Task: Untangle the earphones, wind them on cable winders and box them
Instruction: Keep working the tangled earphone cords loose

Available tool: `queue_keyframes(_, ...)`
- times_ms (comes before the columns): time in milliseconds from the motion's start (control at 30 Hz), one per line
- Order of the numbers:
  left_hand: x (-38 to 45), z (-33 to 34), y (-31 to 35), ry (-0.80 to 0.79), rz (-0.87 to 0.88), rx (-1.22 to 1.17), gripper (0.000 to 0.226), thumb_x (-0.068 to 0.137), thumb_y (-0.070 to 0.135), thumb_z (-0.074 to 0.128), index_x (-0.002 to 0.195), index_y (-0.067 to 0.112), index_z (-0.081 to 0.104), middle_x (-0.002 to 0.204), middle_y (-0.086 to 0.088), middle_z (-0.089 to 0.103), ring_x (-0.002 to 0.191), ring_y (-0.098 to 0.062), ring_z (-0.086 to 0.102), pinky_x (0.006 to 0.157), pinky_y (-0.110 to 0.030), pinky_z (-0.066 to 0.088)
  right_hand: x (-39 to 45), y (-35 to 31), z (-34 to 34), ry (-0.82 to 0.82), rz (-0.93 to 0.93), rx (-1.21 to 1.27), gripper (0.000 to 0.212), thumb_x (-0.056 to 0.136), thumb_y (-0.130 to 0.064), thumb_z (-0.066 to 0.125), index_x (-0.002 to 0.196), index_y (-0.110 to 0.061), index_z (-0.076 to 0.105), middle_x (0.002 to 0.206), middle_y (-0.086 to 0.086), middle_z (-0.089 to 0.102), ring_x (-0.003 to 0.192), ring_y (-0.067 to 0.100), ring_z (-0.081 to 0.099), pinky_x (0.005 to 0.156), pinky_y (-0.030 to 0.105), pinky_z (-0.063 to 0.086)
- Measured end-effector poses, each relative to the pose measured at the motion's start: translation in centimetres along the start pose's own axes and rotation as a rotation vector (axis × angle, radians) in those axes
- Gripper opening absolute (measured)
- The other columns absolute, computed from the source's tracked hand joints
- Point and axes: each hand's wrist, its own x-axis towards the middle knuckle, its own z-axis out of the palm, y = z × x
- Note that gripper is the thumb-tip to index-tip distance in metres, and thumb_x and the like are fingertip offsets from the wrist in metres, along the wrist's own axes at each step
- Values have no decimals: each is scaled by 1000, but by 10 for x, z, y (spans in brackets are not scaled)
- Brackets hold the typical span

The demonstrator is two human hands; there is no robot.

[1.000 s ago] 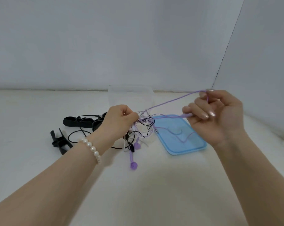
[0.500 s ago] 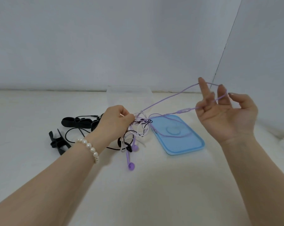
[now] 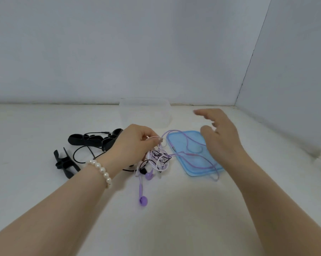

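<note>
The left hand (image 3: 135, 143), just left of the frame's centre, pinched a pale cable at the top of the tangle of earphones (image 3: 158, 159), fingers curled round the strand and holding the knot slightly off the white table (image 3: 174, 218). The right hand (image 3: 220, 137), right of centre, hovered above the blue lid (image 3: 191, 145) with its fingers spread and loose, gripping nothing; it was a little blurred, so whether it brushed anything could not be told. A long run of the purple cable (image 3: 189, 154) lay in slack loops across the lid, one end hanging over the lid's lower right edge. Two purple earbuds (image 3: 143, 200) trailed below the knot toward the middle of the frame. Black cable winders (image 3: 95, 141) lay at centre left, with another black piece just below them, and the clear box (image 3: 145, 113) stood behind, at upper centre against the wall.

The step in hand appeared to be freeing the purple earphones from the white and black ones. Doing it well probably meant keeping the left pinch steady as an anchor while the right hand took the purple strand close to the knot, not far out along the slack. Feeding the free end back through each loop would likely serve better than pulling hard, since tension would tighten the crossings. The dangling earbuds could snag on other loops, so easing them through one at a time seemed wise. Winding looked premature until one cable lay fully apart.
</note>
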Motion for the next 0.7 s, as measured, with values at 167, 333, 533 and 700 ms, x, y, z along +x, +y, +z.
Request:
queue_keyframes(167, -2, 5, -1, -86, 130, 33, 13, 86, 23, 66, 75, 26, 72, 47, 3, 54, 44, -5, 39, 52, -22, 34, -5, -5, 18, -328, -230, -383, 39, 92, -40, 38, 127, -38, 55, 144, -11, 41, 137, 17, 24, 106, 30, 10)
queue_keyframes(333, -3, 8, -2, -95, 127, -2, 12, 85, 27, 65, 79, 33, 74, 54, 0, 61, 45, -6, 39, 50, -21, 33, -4, -8, 9, -528, -19, -388, 24, 90, -36, 58, 98, -18, 72, 98, 2, 65, 101, 17, 53, 93, 33, 34)
queue_keyframes(533, 8, 0, -10, 64, -5, -57, 15, 87, 24, 64, 85, 13, 75, 32, 10, 39, 31, -3, 33, 38, -14, 28, 8, 2, -11, -51, 449, 868, 29, 94, -7, 45, 65, -11, 51, 44, -2, 53, 45, 8, 49, 52, 18, 37)
queue_keyframes(700, 10, -9, -15, 116, -72, -22, 24, 92, 25, 58, 69, 24, 66, 32, 10, 39, 34, -9, 44, 43, -21, 32, 14, 30, -43, 355, 756, 1150, 26, 95, -13, 32, 71, -14, 42, 55, 1, 67, 51, 13, 64, 57, 23, 35)
